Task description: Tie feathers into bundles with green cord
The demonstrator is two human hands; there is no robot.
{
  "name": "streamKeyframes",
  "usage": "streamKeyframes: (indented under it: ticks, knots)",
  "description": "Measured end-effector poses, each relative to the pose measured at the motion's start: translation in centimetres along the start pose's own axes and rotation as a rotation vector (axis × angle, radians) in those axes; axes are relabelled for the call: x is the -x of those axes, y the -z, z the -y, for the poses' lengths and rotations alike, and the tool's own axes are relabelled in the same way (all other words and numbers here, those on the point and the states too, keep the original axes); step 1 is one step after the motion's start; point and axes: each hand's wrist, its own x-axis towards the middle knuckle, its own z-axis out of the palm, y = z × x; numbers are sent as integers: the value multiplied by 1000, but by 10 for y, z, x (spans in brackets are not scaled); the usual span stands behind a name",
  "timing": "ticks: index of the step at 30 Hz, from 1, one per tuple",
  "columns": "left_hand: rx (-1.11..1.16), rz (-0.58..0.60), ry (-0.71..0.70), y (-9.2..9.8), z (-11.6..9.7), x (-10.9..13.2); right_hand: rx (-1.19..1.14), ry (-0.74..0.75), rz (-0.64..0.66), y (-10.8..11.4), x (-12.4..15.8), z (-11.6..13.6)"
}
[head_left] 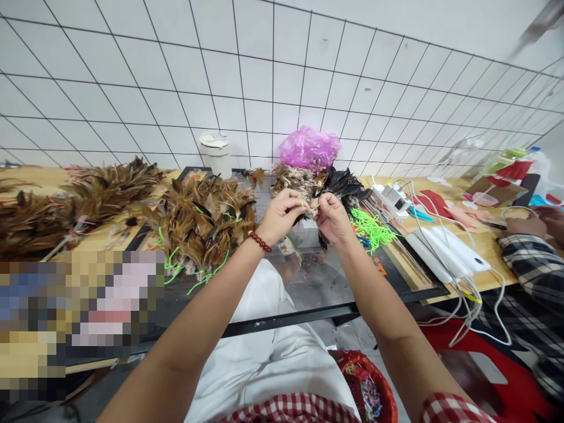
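Observation:
My left hand (282,216) and my right hand (331,218) are raised together over a dark glass-topped mat (317,282). Both pinch a thin neon green tie (308,205) between their fingertips. A red bead bracelet (261,241) sits on my left wrist. Just left of the hands lies a pile of brown feather bundles (205,220) bound with green ties. Behind the hands are speckled feathers (297,178) and black feathers (346,183). A heap of loose green ties (372,229) lies right of my right hand.
A pink plastic bag (309,147) and a white lidded cup (217,153) stand at the tiled wall. More brown feathers (66,205) cover the left table. White power banks (449,249) with cables lie right. Another person's hand and plaid sleeve (526,247) rest far right. A red basket (365,382) sits below.

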Motion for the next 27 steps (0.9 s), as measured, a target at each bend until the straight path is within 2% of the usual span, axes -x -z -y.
streamKeyframes:
  ticks: [2, 5, 7, 8, 11, 16, 20, 24, 27]
  knots:
    - [-11, 108, 87, 2, 11, 4, 125, -49, 76, 11, 1, -3]
    - [30, 260, 493, 0, 32, 22, 349, -325, 205, 25, 5, -19]
    - [139, 161, 747, -2, 42, 35, 472, -464, 214, 30, 7, -31]
    - [199, 105, 795, -3, 44, 40, 514, -492, 202, 30, 7, -36]
    - [302, -7, 788, -5, 43, 48, 562, -479, 192, 28, 8, -44]
    - [368, -1, 668, 0, 38, 50, 579, -458, 181, 23, 8, -44]
    - [442, -26, 675, 2, 39, 50, 620, -428, 167, 24, 8, -38]
    - [318, -43, 704, -1, 43, 51, 649, -316, 277, 23, 10, -25]
    - [173, -6, 691, -2, 44, 51, 710, -213, 369, 17, 13, -20]
